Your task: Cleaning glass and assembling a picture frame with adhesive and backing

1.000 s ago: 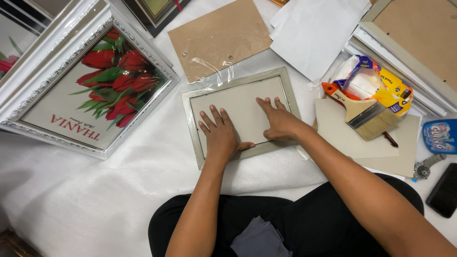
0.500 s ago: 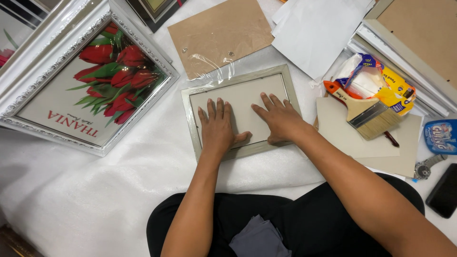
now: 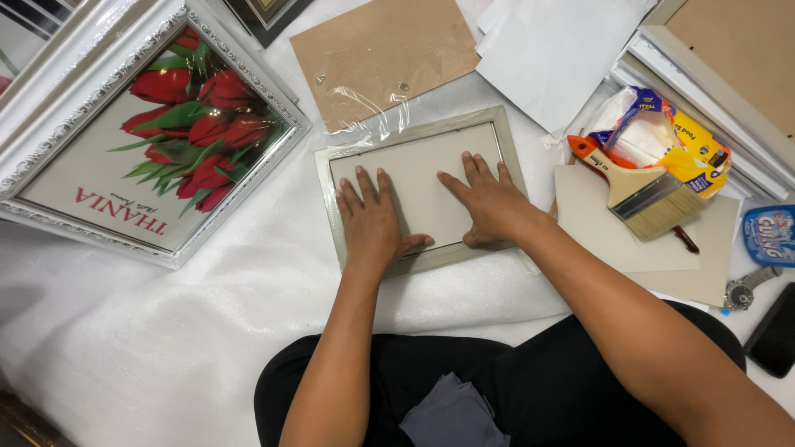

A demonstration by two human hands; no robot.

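My lap in black cloth sits nearest, with a folded grey cloth (image 3: 451,414) on it, and from there my forearms run out over the white foam sheet (image 3: 149,348) that covers the work surface.

My left hand (image 3: 373,222) lies flat, fingers spread and open, palm down on the pale card backing (image 3: 418,178) inside the small grey-green rectangular picture frame (image 3: 325,178); my thumb reaches toward the frame's near edge. My right hand (image 3: 489,200) is the same: open, flat, gripping nothing, pressing the backing beside the left. The frame lies face down just in front of me, centred on the foam.

To do this well, I judge the pressure should be even across both palms, so the card seats flush in the rebate without bowing, and the fingertips should work toward the corners.

To my right, a wide wooden-handled paintbrush with an orange tip (image 3: 638,186) rests on beige card sheets, touching a yellow and blue plastic packet (image 3: 671,136). Farther left lies a white ornate frame with a red tulip print (image 3: 166,124). Beyond my hands, a brown hardboard panel partly in clear wrap (image 3: 381,58) and white paper sheets (image 3: 563,50).
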